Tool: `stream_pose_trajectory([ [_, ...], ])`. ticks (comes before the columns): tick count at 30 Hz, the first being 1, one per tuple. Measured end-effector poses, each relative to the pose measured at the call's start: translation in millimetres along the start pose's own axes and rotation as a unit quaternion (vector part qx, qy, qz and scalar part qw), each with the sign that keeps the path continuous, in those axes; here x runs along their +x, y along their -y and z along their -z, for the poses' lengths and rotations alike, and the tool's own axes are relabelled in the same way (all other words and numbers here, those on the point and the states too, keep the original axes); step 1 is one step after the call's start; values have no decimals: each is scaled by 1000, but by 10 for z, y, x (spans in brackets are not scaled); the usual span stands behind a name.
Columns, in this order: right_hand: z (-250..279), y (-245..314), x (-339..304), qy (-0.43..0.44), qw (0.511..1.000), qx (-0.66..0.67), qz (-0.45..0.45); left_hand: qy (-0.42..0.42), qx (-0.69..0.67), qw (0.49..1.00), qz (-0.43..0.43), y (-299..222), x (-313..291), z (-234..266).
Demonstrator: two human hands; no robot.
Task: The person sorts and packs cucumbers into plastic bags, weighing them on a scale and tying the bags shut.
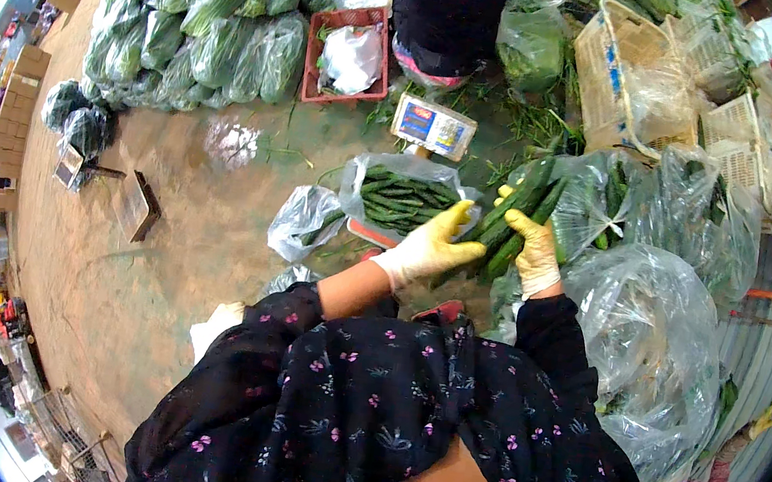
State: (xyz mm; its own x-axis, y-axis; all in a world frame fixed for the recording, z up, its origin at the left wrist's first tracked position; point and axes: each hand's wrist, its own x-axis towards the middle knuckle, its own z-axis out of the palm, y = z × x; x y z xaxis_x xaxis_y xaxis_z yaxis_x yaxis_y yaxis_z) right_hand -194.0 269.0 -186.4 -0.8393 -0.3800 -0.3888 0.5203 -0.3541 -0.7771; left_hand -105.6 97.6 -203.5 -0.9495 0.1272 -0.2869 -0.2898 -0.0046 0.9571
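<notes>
Beside one bag [352, 184]: right grip [538, 253] clamped on cucumbers [532, 184] (two-plus); left grip [429, 249], can't tell.

Label pass: one clear printed face, on the pale boxy display head [453, 149] behind the clear bag [351, 188] of slim green vegetables. Its front panel [433, 128] is mostly white and blue, small red patch near the upper left — finer print too small to make out. Cream crate [639, 40], upper right: blue patches down its edge, can't tell if lettering or plain marks. Far left, a scale-like stand [141, 207] has a small light panel [70, 164] — unreadable at this size. Stacked cardboard boxes [22, 105] by the left rim: any print too small to tell.
</notes>
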Motion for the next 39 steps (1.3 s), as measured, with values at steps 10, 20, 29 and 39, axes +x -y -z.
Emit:
stream_pose_trajectory([
  [10,-76,-1007,1276,-114,939,-263,188,-313,162,920,174,1484,-68,1641],
  [20,-82,-2279,1716,126,632,-744,177,-178,-302,923,158,1336,471,2144],
  [29,1035,-1666,1741,-184,624,-759,43,-80,-303,928,199,1319,195,1979],
  [39,888,-1398,1383,-120,680,-722,-53,-134,-183,946,229,1156,247,1915],
])
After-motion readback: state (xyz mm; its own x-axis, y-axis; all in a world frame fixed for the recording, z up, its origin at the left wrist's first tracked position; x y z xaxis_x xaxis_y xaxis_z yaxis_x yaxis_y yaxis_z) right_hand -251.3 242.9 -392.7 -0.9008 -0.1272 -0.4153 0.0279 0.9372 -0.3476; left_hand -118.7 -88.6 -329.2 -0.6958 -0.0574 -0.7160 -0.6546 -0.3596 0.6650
